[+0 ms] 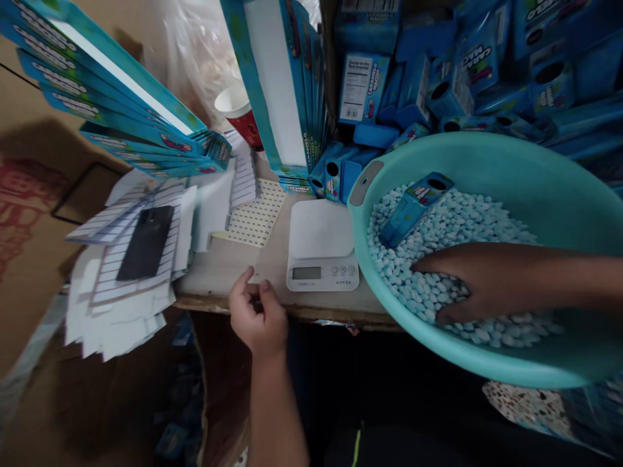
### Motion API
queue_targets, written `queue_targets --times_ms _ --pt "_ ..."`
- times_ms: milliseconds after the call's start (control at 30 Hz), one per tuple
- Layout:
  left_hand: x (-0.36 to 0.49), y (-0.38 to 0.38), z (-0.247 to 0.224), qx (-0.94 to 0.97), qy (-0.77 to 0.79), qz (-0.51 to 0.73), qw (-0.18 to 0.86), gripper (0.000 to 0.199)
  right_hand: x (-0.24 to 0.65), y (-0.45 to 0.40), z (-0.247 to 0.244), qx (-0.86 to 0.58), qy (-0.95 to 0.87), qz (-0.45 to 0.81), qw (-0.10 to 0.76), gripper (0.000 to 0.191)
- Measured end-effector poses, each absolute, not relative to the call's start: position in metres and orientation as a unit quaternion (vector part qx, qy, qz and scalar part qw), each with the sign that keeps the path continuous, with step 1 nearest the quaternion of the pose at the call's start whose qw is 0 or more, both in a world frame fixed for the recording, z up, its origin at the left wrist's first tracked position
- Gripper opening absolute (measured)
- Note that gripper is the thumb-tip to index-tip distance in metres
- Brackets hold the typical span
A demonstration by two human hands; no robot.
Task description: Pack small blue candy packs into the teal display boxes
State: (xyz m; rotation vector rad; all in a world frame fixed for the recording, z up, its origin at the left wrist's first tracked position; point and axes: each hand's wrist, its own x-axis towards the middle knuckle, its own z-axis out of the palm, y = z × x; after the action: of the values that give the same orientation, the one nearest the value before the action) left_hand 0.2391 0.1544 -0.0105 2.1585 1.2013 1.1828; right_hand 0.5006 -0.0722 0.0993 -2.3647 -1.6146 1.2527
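Note:
My right hand [467, 282] is down in the pale blue candies [487, 224] inside a large turquoise basin [501, 152]. Its thumb and fingers are spread, with some fingertips sunk among the pieces. A small blue box [413, 207] lies tilted on the candies, just beyond that hand. My left hand [257, 311] hovers by the table's front edge with curled fingers, the index partly raised, and nothing visible in it. Between the hands, a white digital scale [322, 237] rests on the table [219, 269], its plate bare, close against the basin's left side.
Many blue boxes [363, 87] fill the back right. Stacked blue display cartons [126, 97] stand at the back left, near a red and white cup [239, 113]. A dark phone [145, 243] lies on loose papers [111, 324] overhanging the table's left. A number sheet [253, 217] lies behind my left hand.

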Motion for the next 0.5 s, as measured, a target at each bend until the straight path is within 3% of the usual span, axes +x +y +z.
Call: queue_targets --times_ms 200,500 --pt "0.2427 0.1629 -0.0183 0.786 0.424 0.43 0.138 0.031 0.502 -0.0721 0.0948 -0.753 -0.519 0.404 0.013 0.069" --pt "0.2408 0.1638 -0.0153 0.814 0.398 0.405 0.121 0.029 0.5014 -0.0723 0.0944 -0.759 -0.517 0.395 0.017 0.046"
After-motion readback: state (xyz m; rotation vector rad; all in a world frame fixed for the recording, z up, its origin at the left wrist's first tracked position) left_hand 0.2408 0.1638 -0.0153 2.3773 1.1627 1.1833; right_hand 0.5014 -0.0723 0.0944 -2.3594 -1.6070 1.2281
